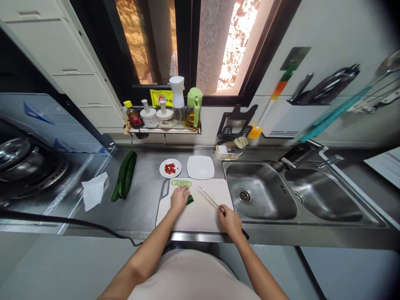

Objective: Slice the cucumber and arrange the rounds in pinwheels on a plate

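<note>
On the white cutting board [200, 216], my left hand [179, 198] is bent over with fingers together, just below a row of thin cucumber slices [181, 183]. What its fingertips pinch, if anything, is hidden. A short dark green cucumber piece [190, 200] lies on the board against that hand's right side. My right hand [230, 219] grips the handle of a knife [208, 197] at the board's right side. The blade points up and left, apart from the cucumber.
Behind the board sit a plate of chopped red bits [170, 168] and a white square plate [200, 167]. Whole cucumbers [124, 176] and a white tissue [94, 191] lie left. To the right is a double sink [259, 214]. A condiment rack [165, 131] hangs under the window.
</note>
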`<state>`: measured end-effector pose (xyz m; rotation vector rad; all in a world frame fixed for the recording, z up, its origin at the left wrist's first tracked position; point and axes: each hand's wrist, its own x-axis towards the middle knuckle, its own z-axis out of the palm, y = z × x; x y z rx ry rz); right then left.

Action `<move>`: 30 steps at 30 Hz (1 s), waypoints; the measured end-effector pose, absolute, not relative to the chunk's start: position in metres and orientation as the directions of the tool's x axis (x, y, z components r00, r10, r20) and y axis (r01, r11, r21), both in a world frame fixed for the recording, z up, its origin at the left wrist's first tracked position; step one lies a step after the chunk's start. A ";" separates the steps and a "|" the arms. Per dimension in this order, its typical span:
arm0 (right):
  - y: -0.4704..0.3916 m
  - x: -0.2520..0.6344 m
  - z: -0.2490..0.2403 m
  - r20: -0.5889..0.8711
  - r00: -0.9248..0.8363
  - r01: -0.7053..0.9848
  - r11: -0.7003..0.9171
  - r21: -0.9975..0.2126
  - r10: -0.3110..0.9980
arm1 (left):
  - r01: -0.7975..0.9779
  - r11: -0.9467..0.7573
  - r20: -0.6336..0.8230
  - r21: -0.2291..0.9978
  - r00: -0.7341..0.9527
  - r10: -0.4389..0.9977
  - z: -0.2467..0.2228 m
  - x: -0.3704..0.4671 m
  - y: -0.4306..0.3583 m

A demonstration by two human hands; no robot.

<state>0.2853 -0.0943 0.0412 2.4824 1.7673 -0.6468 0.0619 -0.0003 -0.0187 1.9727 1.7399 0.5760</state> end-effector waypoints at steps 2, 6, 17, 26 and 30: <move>-0.089 0.282 0.039 -0.366 0.227 0.908 -0.332 -0.256 0.903 | 0.782 -0.149 0.038 0.605 0.159 0.987 -0.018 0.058 -0.012; -0.079 0.270 0.037 -0.371 0.112 0.926 -0.232 -0.298 0.922 | 0.745 -0.225 0.062 0.629 0.240 0.969 -0.018 0.050 -0.025; -0.068 0.240 0.051 -0.407 0.033 0.941 -0.166 -0.295 0.913 | 0.693 -0.281 0.106 0.664 0.285 0.953 -0.032 0.051 -0.029; -0.075 0.235 0.050 -0.413 0.005 0.955 -0.127 -0.267 0.911 | 0.668 -0.306 0.146 0.679 0.286 0.947 -0.036 0.051 -0.030; -0.075 0.230 0.055 -0.410 -0.003 0.962 -0.109 -0.251 0.912 | 0.670 -0.318 0.159 0.671 0.290 0.944 -0.035 0.051 -0.032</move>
